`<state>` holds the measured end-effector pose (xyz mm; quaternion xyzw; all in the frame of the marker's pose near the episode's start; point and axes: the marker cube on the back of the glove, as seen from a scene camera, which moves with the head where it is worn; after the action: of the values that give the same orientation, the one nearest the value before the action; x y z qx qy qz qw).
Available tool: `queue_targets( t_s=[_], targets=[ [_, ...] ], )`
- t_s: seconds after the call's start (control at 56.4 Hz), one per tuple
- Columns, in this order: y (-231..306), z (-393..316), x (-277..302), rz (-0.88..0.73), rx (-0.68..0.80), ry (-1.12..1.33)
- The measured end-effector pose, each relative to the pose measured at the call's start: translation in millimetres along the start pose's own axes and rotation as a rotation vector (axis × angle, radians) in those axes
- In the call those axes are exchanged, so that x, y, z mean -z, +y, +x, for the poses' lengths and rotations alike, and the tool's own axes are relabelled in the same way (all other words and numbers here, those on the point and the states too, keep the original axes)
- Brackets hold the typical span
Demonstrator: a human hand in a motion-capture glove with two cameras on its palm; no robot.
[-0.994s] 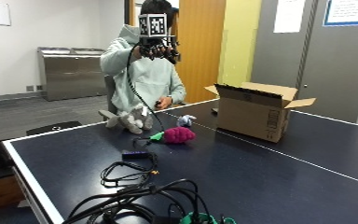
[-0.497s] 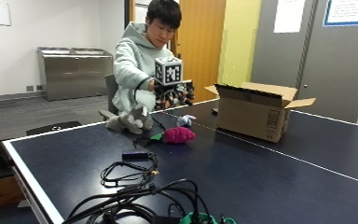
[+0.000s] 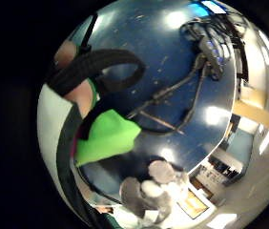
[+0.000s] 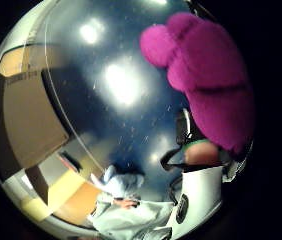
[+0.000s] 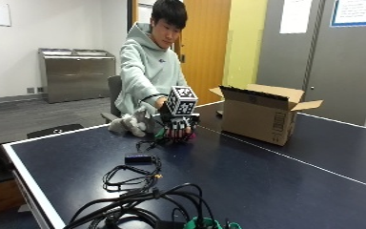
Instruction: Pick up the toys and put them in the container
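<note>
Magenta plush toy (image 4: 208,82) fills much of my thumb-side palm view, lying on the dark blue table (image 5: 246,176) right under my gloved right hand (image 5: 178,125), whose fingers reach down over it; I cannot tell whether they have closed on it. A grey plush toy (image 5: 127,125) sits just beside the hand near the table edge, and the open cardboard box (image 5: 259,114) stands well apart.

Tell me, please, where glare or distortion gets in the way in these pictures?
Thumb side palm view: bright ceiling-light glare on the table, and the cardboard box bends along the round edge; the magenta plush toy looms close. Little finger side palm view: glare patches beside the cables. Outside view: the gloved right hand covers the toy.
</note>
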<state>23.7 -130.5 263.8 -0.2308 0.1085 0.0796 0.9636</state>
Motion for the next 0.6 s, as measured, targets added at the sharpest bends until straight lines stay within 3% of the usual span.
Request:
queue_targets(
  t_s=[0.142, 0.355, 0.479, 0.603],
  targets=[
    [27, -7, 9, -0.11, 0.12, 0.046],
    [66, -5, 95, -0.081, 0.263, -0.065],
    [172, -47, 131, 0.058, 0.423, 0.02],
    [237, -89, 187, 0.211, 0.513, 0.003]
  ],
)
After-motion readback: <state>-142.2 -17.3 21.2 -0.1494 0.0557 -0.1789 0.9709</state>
